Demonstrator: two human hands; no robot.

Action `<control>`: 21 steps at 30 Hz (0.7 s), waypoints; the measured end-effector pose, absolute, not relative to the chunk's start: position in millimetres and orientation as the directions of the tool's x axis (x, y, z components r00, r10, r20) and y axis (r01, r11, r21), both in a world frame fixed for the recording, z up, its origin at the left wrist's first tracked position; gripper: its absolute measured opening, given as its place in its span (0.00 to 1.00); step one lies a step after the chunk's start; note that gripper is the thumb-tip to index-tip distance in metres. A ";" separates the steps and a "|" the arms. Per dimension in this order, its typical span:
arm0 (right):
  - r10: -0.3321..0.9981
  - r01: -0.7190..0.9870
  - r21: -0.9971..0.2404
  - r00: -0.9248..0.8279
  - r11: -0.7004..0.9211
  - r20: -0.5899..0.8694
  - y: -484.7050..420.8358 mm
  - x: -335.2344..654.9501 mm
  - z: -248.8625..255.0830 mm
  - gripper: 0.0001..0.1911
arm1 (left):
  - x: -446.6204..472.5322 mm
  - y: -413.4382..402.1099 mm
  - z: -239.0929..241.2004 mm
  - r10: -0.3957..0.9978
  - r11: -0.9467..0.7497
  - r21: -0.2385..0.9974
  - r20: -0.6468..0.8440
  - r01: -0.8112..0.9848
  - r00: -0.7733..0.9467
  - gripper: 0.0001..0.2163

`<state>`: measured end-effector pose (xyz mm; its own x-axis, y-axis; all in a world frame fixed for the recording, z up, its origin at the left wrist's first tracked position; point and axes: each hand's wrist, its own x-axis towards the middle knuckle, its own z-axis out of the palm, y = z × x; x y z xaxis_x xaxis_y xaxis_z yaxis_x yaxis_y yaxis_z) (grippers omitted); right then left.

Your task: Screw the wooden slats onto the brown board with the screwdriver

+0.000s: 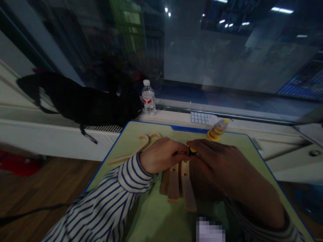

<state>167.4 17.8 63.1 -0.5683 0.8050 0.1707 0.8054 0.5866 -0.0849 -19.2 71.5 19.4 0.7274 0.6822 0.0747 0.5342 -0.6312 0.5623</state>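
My left hand [161, 156] is closed in a pinch, its thumb and fingertips meeting at a small black-and-yellow thing [192, 151]. My right hand [222, 164] grips that thing from the other side; most of it is hidden by the fingers. Below the hands lie two flat wooden strips [187, 193] with small holes. They rest side by side on a brown block [164, 184], their upper ends covered by my fingers. Left of my left hand, thin wooden pieces with hooked ends [143, 143] lie on the yellow-green tabletop [146, 218].
A yellow-capped bottle [218, 130] leans at the table's back edge. On the windowsill stand a water bottle [148, 99] and a black bag [93, 104]. A blue-and-white gridded sheet [199, 117] lies nearby. A pixelated patch covers something at the table's near side.
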 end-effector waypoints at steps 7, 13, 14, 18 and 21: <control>0.783 0.780 -0.112 -0.589 0.615 0.199 16.8 172.1 61.9 0.17 | -32.6 75.2 26.6 0.643 -0.661 0.589 0.126 0.464 0.756 0.10; 0.765 0.730 -0.230 -0.609 0.644 0.209 19.7 182.0 55.3 0.18 | -36.1 89.2 14.0 0.794 -0.590 0.658 0.365 0.469 0.487 0.10; 0.767 0.716 -0.277 -0.610 0.641 0.198 20.5 183.2 54.0 0.19 | -33.5 91.8 7.7 0.805 -0.579 0.677 0.387 0.454 0.450 0.10; 0.746 0.630 -0.448 -0.650 0.634 0.143 23.3 186.3 49.7 0.19 | -23.3 98.8 -18.6 0.779 -0.609 0.733 0.477 0.304 0.407 0.08; 0.713 0.570 -0.486 -0.679 0.663 0.176 25.4 186.6 50.4 0.17 | -21.3 98.4 -31.5 0.775 -0.607 0.771 0.521 0.193 0.356 0.08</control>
<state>186.6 25.4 50.4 -0.6791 0.7127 0.1761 0.5698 0.6629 -0.4856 -21.3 98.4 -31.5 0.3564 0.7754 0.5212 0.1926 -0.6069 0.7711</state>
